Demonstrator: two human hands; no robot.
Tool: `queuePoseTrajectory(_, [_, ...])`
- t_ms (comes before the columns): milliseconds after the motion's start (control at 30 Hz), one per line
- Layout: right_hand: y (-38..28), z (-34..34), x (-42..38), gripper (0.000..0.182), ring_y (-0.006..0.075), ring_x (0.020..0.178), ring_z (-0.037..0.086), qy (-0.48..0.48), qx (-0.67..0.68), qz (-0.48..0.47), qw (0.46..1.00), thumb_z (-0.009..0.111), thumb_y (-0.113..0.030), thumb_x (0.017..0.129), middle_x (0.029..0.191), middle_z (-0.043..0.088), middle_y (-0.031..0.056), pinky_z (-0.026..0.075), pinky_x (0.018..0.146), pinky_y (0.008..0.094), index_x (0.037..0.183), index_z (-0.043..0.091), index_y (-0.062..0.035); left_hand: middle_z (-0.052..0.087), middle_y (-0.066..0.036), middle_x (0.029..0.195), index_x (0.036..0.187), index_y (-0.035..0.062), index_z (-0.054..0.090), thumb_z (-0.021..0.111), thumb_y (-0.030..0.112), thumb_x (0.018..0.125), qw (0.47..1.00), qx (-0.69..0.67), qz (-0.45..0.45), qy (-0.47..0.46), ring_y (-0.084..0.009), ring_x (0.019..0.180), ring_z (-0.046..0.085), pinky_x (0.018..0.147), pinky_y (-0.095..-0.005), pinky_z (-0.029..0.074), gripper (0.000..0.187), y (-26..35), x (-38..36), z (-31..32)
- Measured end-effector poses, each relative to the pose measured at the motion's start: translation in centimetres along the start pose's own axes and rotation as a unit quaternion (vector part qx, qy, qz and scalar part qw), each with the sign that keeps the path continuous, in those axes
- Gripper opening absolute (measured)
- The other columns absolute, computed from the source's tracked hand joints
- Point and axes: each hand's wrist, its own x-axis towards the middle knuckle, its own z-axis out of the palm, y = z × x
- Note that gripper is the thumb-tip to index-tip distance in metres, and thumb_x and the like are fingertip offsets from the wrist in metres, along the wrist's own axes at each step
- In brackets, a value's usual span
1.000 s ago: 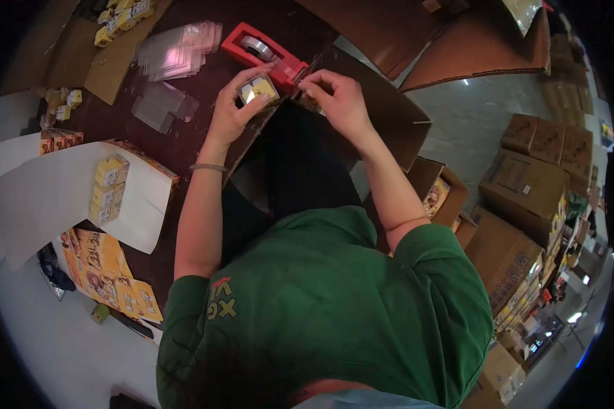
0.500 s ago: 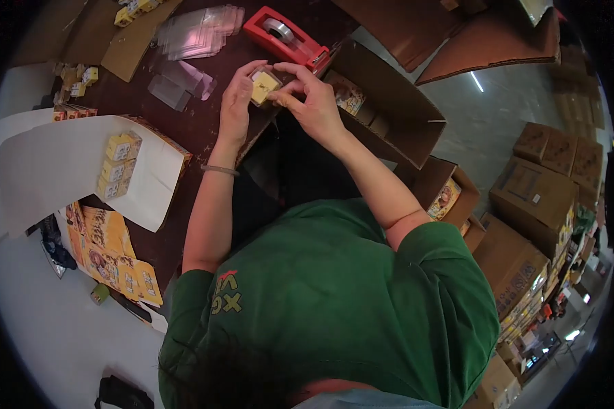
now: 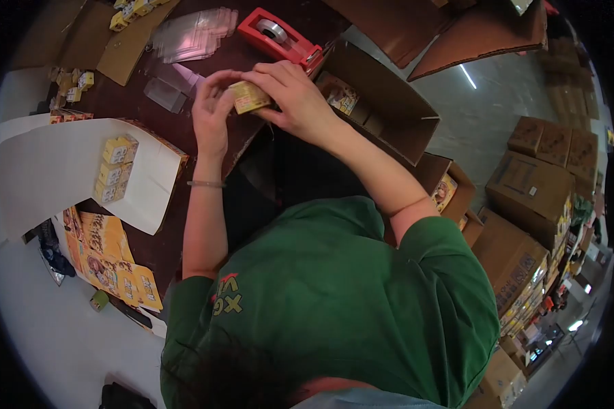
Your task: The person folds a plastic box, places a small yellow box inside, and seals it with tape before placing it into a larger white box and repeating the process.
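A small yellow box (image 3: 250,98) is held between my two hands above the near edge of the dark table. My left hand (image 3: 212,109) grips its left side, with the thumb against it and the fingers curled over the far side. My right hand (image 3: 293,95) wraps its top and right side, fingers laid across it. Just beyond the hands, a red tape dispenser (image 3: 280,37) with a clear roll stands on the table. Flat clear plastic sleeves (image 3: 194,34) lie in a stack to its left, and a clear plastic piece (image 3: 164,95) rests nearer my left hand.
To the left, a white carton (image 3: 147,204) holds a row of small yellow boxes (image 3: 116,167). Yellow printed cardboard sheets (image 3: 109,255) lie below it. An open brown carton (image 3: 396,102) stands right of my right arm, and stacked cartons (image 3: 532,184) fill the far right.
The yellow box has been turned to show a printed side and moved slightly left and down. My right hand has come over its top, and my left hand has shifted left.
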Motion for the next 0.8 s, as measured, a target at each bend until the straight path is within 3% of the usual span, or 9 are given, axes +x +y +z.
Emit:
queuePoseTrajectory(67, [1.4,0.6,0.4,0.058,0.0323,0.113,0.054,0.035,-0.019,-0.034,0.999,0.08,-0.03,0.076,0.122,0.059,0.0139,0.043,0.099,0.0438,0.124,0.058,-0.0051,0.063,-0.01,0.118,0.127,0.0011,0.055,0.062,0.009,0.091,0.967,0.231,0.002,-0.104,-0.0157,0.107,0.06,0.093,-0.0295,0.048,0.038,0.5,2.1,0.3])
queuePoseTrajectory(133, [2.2,-1.9,0.8,0.056,0.032,0.112,0.054,0.088,-0.005,-0.024,0.996,0.078,-0.033,0.078,0.117,0.061,0.0139,0.043,0.097,0.0439,0.122,0.059,-0.005,0.065,-0.008,0.113,0.126,0.0029,0.058,0.066,0.014,0.088,0.985,0.142,0.006,-0.1,-0.0129,0.103,0.06,0.09,-0.0278,0.048,0.041,-0.5,3.4,0.0])
queuePoseTrajectory(167, [2.9,-3.5,0.8,0.051,0.0312,0.111,0.054,0.114,-0.054,0.05,0.991,0.076,-0.038,0.08,0.114,0.063,0.0128,0.043,0.096,0.0429,0.116,0.063,-0.0048,0.065,-0.007,0.113,0.126,0.0033,0.059,0.067,0.014,0.088,0.985,0.129,0.004,-0.11,-0.0129,0.103,0.06,0.09,-0.0276,0.048,0.04,-0.5,3.6,0.2])
queuePoseTrajectory(267, [8.2,-3.4,0.4,0.028,0.0311,0.107,0.054,0.058,-0.053,0.164,0.983,0.073,-0.032,0.083,0.114,0.064,0.0104,0.043,0.094,0.04,0.093,0.072,-0.0062,0.065,-0.006,0.115,0.123,0.0034,0.062,0.066,0.016,0.087,0.977,0.141,-0.013,-0.157,-0.013,0.104,0.059,0.092,-0.0275,0.047,0.038,-1.0,4.0,2.7])
queuePoseTrajectory(367, [8.7,-3.0,0.4,0.02,0.0314,0.11,0.052,0.099,0.011,0.164,0.981,0.071,-0.026,0.084,0.114,0.064,0.0099,0.042,0.095,0.0399,0.087,0.073,-0.0068,0.065,-0.006,0.118,0.124,0.0022,0.062,0.065,0.018,0.088,0.976,0.147,-0.018,-0.162,-0.0131,0.106,0.058,0.094,-0.0282,0.046,0.039,-2.0,4.8,4.1])
queuePoseTrajectory(467, [5.4,-4.0,-0.4,0.015,0.0262,0.099,0.059,0.146,0.001,0.175,0.974,0.069,-0.019,0.086,0.104,0.068,0.0081,0.047,0.087,0.0363,0.09,0.073,-0.0054,0.065,-0.006,0.118,0.123,0.0016,0.062,0.065,0.018,0.088,0.976,0.148,-0.03,-0.157,-0.0128,0.106,0.059,0.094,-0.0285,0.046,0.038,-2.2,4.8,4.0])
queuePoseTrajectory(600, [6.6,-3.8,-2.9,0.012,0.007,0.069,0.06,0.069,0.251,0.381,0.887,0.066,-0.01,0.091,0.08,0.071,0.0014,0.048,0.063,0.0227,0.099,0.073,-0.0036,0.066,-0.008,0.119,0.123,0.001,0.062,0.063,0.017,0.09,0.975,0.167,0.02,-0.149,-0.013,0.105,0.06,0.094,-0.0283,0.047,0.036,-2.0,4.7,4.3])
queuePoseTrajectory(700, [8.0,-2.4,-4.3,0.014,0.0052,0.073,0.059,0.068,0.4,0.375,0.834,0.065,-0.01,0.093,0.085,0.071,0.0014,0.048,0.065,0.022,0.1,0.072,-0.0013,0.066,-0.009,0.12,0.122,0.0006,0.062,0.062,0.018,0.092,0.978,0.161,0.002,-0.136,-0.0137,0.105,0.061,0.094,-0.0285,0.047,0.035,-2.1,4.8,4.3])
queuePoseTrajectory(800, [5.8,-1.6,-5.2,0.014,0.0076,0.078,0.063,0.106,0.425,0.331,0.836,0.065,-0.007,0.093,0.088,0.071,0.0029,0.05,0.072,0.023,0.103,0.071,0.0007,0.066,-0.009,0.118,0.123,0.0007,0.062,0.062,0.02,0.094,0.987,0.132,-0.008,-0.089,-0.014,0.104,0.062,0.093,-0.0286,0.047,0.034,-2.4,3.8,4.7])
